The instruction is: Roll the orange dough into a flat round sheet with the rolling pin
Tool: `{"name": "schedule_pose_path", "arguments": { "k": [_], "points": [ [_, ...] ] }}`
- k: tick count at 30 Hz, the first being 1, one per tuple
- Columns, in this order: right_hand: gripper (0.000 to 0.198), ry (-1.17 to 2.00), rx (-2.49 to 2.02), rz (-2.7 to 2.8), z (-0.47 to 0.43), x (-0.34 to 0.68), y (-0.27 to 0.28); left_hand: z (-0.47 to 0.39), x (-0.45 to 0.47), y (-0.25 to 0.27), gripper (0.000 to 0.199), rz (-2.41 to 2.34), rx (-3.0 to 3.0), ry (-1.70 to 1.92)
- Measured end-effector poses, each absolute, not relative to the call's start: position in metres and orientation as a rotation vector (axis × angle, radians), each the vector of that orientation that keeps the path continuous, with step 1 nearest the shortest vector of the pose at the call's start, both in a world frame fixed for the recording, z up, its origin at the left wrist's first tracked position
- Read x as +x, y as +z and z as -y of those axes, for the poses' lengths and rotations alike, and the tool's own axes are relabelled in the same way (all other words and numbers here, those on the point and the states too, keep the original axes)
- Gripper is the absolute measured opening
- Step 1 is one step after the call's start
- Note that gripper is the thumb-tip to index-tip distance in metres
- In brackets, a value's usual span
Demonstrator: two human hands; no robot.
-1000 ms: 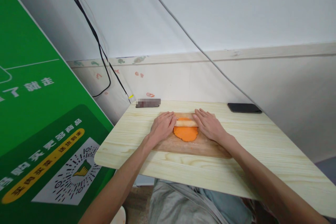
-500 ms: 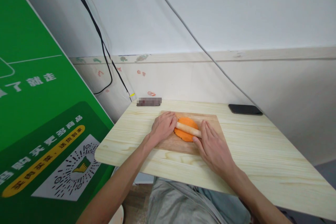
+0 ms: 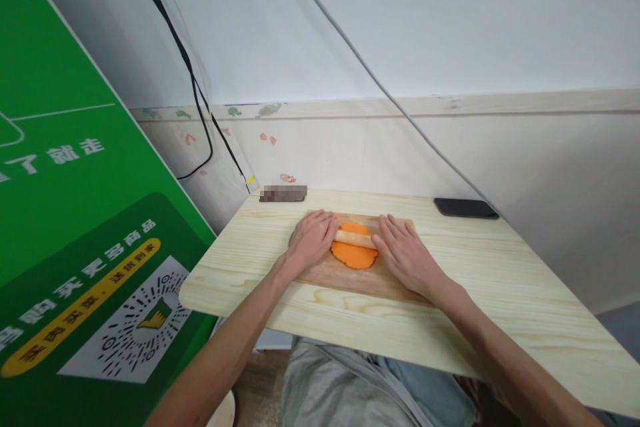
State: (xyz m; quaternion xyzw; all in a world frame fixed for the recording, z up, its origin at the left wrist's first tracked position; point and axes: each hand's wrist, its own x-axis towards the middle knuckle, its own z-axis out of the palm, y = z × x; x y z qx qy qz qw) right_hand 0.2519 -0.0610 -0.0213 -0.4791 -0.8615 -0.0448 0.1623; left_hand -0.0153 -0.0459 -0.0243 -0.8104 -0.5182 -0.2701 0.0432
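A flat, roundish sheet of orange dough [image 3: 356, 257] with an uneven edge lies on a wooden board [image 3: 345, 278]. Across its upper part rests a pale wooden rolling pin [image 3: 354, 238], nearly level from left to right. My left hand [image 3: 316, 235] presses over the pin's left end, fingers together. On the other end lies my right hand [image 3: 404, 248], its fingers fairly straight and its palm over the pin. Both ends of the pin are hidden under the hands. Part of a round dark rim peeks out beside my left hand; I cannot tell what it is.
The board sits on a light wood-grain table [image 3: 500, 293] against a wall. A black phone [image 3: 466, 208] lies at the back right, and a blurred dark object [image 3: 283, 194] at the back left. A green printed panel [image 3: 100, 213] stands left; a grey cable [image 3: 360, 57] crosses the wall.
The rolling pin's right end has swung away from me, so it lies less slanted. My right hand has moved forward with it; my left hand has barely shifted.
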Motion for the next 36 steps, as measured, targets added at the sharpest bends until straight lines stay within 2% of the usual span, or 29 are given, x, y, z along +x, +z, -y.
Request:
{"name": "schedule_pose_path", "arguments": {
  "k": [14, 28, 36],
  "points": [
    [0.07, -0.053, -1.464, 2.57, -0.021, 0.247, -0.016, 0.033, -0.023, -0.037, 0.049, 1.622, -2.49, -0.812],
    [0.074, -0.182, -1.291, 2.431, 0.057, 0.252, -0.024, 0.058, -0.018, -0.018, 0.045, 1.528, -2.541, -0.787],
    [0.072, -0.297, -1.168, 2.425, 0.092, 0.253, -0.03, 0.09, -0.028, -0.025, 0.045, 1.509, -2.575, -0.804]
  ]
}}
